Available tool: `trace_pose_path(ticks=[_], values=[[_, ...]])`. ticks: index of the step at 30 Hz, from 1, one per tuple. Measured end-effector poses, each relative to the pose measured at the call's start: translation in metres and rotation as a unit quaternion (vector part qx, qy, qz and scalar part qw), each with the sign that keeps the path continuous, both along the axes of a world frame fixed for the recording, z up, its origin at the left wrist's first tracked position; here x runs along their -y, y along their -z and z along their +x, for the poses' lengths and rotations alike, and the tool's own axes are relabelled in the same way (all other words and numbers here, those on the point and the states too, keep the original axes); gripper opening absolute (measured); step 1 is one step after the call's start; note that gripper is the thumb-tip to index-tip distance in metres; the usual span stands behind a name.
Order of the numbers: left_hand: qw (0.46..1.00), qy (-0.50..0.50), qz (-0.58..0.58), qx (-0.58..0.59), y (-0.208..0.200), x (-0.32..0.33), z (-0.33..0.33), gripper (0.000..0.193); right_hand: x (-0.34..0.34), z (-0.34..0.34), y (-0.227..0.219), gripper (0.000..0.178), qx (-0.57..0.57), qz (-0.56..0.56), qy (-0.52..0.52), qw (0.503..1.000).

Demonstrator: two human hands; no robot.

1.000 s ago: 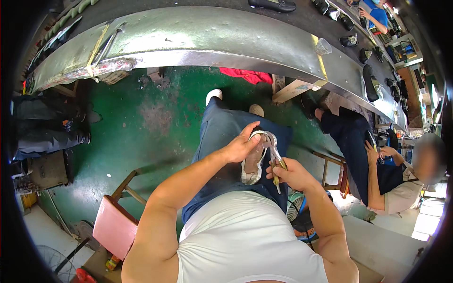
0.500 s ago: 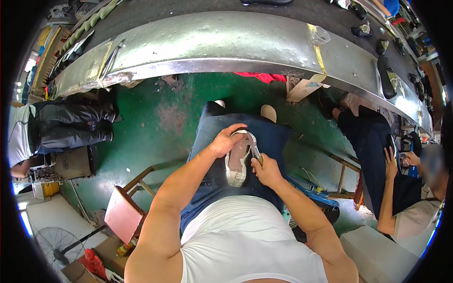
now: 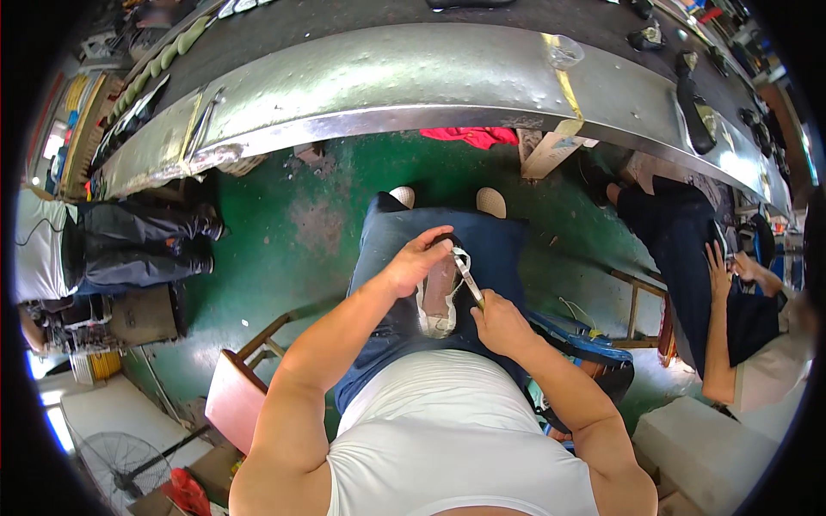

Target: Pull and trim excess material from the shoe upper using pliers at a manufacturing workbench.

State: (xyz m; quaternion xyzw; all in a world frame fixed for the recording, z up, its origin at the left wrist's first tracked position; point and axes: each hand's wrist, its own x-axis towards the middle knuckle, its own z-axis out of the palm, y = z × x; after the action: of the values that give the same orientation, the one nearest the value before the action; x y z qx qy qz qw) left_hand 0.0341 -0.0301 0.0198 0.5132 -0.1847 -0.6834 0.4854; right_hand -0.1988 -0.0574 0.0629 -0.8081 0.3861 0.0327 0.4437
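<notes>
A shoe (image 3: 439, 292) lies bottom up on my lap, its brownish underside edged by a pale, uneven border. At its far, dark end, my left hand (image 3: 415, 265) is closed around the edge, fingers on the rim. My right hand (image 3: 501, 323) is wrapped round the handle of metal pliers (image 3: 466, 277). The head of the pliers touches the pale edge beside my left fingertips. Whether the jaws grip the material is too small to tell. Dark blue cloth (image 3: 387, 249) covers my lap under the shoe.
A metal-edged bench (image 3: 344, 77) runs across ahead, bearing shoes and a clear cup (image 3: 564, 52). A pink-backed chair (image 3: 234, 400) stands at left, a blue stool (image 3: 589, 344) at right. One co-worker (image 3: 718, 318) sits at right; another person's legs (image 3: 138, 245) show at left.
The pliers have swung from curving round the shoe's far end to a straighter slant at its right edge. My right hand has moved slightly right and down; my left hand keeps its hold.
</notes>
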Motion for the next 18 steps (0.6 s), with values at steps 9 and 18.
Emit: trace_pose_path(ticks=[9, 18], values=[[0.944, -0.001, -0.171, 0.282, -0.065, -0.038, 0.001, 0.08, 0.007, -0.033, -0.046, 0.025, 0.135, 0.049, 0.026, 0.989], [0.813, 0.125, -0.383, 0.421, -0.055, -0.06, -0.018, 0.11, 0.021, 0.035, -0.013, 0.04, 0.275, 0.122, 0.113, 0.947]])
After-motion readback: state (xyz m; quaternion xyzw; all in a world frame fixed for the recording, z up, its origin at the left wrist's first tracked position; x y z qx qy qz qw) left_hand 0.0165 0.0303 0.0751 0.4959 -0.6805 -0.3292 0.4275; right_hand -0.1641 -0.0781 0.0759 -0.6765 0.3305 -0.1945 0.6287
